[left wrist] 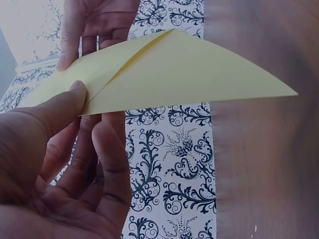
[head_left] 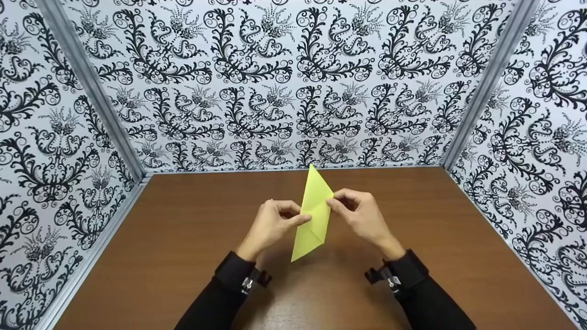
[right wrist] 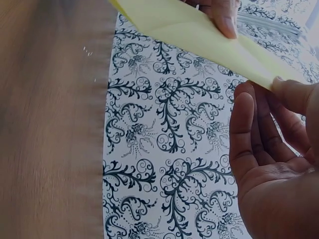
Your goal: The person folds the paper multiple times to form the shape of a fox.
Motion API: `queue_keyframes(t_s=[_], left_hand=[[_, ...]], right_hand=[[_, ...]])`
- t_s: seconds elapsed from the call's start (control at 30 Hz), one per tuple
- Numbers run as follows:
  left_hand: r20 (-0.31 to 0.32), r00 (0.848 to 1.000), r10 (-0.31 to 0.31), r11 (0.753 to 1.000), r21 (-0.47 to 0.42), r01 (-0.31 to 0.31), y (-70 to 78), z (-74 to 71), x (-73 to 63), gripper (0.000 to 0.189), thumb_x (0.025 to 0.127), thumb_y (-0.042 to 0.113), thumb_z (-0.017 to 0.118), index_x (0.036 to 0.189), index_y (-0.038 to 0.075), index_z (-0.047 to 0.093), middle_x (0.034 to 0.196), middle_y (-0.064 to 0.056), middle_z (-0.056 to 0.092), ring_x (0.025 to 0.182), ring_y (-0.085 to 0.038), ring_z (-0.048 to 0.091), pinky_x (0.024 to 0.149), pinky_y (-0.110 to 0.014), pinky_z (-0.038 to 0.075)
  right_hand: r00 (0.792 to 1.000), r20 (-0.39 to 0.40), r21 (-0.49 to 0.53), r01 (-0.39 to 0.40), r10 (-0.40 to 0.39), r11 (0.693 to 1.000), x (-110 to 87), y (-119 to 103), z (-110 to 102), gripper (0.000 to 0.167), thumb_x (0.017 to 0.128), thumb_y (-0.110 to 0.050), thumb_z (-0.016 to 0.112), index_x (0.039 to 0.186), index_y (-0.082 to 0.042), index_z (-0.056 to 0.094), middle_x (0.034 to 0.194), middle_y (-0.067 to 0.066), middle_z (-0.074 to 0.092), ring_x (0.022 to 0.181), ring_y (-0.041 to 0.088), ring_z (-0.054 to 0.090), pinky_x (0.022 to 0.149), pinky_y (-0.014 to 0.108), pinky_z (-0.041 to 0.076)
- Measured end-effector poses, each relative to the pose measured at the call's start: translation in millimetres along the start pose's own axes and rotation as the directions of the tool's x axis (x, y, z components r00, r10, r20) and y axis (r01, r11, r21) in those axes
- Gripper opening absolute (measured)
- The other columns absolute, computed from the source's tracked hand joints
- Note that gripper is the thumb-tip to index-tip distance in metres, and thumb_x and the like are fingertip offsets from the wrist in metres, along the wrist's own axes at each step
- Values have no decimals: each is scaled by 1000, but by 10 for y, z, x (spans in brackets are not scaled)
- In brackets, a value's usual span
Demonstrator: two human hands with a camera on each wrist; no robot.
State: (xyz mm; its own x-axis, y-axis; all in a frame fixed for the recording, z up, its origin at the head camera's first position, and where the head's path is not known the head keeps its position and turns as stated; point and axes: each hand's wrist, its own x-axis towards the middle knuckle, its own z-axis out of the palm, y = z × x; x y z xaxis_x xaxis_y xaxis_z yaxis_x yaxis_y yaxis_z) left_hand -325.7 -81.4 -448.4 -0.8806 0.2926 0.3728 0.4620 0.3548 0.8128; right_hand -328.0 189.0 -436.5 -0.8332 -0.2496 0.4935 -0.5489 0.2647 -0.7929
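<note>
A folded sheet of yellow paper (head_left: pixel 312 220) is held up above the table, its long shape tilted with one pointed end up and the other down. My left hand (head_left: pixel 276 222) pinches its left edge near the middle, thumb on the near face. On the opposite edge, a little higher, my right hand (head_left: pixel 360 214) pinches the paper between thumb and fingers. In the left wrist view a diagonal folded flap shows on the yellow paper (left wrist: pixel 199 72), with the left thumb beside the flap's lower end. The right wrist view shows the right thumb at the paper's edge (right wrist: pixel 224 52).
A brown wooden table (head_left: pixel 183 238) spreads beneath both hands. Walls with black scroll patterns (head_left: pixel 257 110) stand at the back and both sides, joined by grey metal posts (head_left: pixel 91 87). Both wrists carry black straps with small cameras (head_left: pixel 250 280).
</note>
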Motion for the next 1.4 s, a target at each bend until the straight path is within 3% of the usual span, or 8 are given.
queue_keyframes(t_s=[0.2, 0.5, 0.83, 1.17, 1.4], left_hand=[[22, 1000, -15, 1000, -15, 15, 0, -1, -5, 14, 100, 29, 96, 95, 16, 92, 86, -2, 85, 73, -8, 66, 66, -17, 52], [33, 999, -37, 997, -66, 39, 19, -9, -8, 10, 100, 27, 96, 97, 18, 92, 87, 1, 85, 73, -7, 69, 67, -23, 65], [4, 1000, -29, 994, -107, 30, 24, -33, -17, 10, 100, 24, 96, 95, 17, 91, 82, 1, 81, 66, -5, 64, 65, -19, 58], [-15, 998, -53, 985, -163, 50, 52, -62, -15, 10, 100, 24, 96, 99, 15, 92, 86, -2, 84, 70, -15, 68, 67, -26, 65], [-44, 997, -58, 972, -231, 46, 54, -89, -6, 15, 100, 21, 95, 103, 6, 91, 93, -13, 87, 75, -12, 73, 71, -33, 70]], right_hand=[[1000, -27, 59, 5, -4, 998, 2, -41, 7, 10, 110, -13, 82, 110, -7, 90, 92, 21, 81, 76, 10, 75, 72, 23, 63], [999, -50, 95, -11, 16, 995, -21, -56, 15, 10, 108, -13, 85, 112, -8, 92, 99, 15, 88, 84, 18, 82, 81, 28, 70], [1000, -10, 98, 7, -6, 995, -36, -39, 62, 12, 110, -13, 83, 112, -8, 93, 102, 14, 90, 87, 14, 85, 84, 30, 71], [999, 45, 104, -13, 9, 994, -51, 4, 116, 12, 110, -13, 82, 111, -9, 94, 102, 12, 91, 86, 14, 86, 83, 30, 71], [993, 117, 93, -22, 11, 995, -68, 45, 178, 13, 110, -12, 82, 113, -6, 93, 100, 15, 90, 82, 11, 84, 79, 27, 70]])
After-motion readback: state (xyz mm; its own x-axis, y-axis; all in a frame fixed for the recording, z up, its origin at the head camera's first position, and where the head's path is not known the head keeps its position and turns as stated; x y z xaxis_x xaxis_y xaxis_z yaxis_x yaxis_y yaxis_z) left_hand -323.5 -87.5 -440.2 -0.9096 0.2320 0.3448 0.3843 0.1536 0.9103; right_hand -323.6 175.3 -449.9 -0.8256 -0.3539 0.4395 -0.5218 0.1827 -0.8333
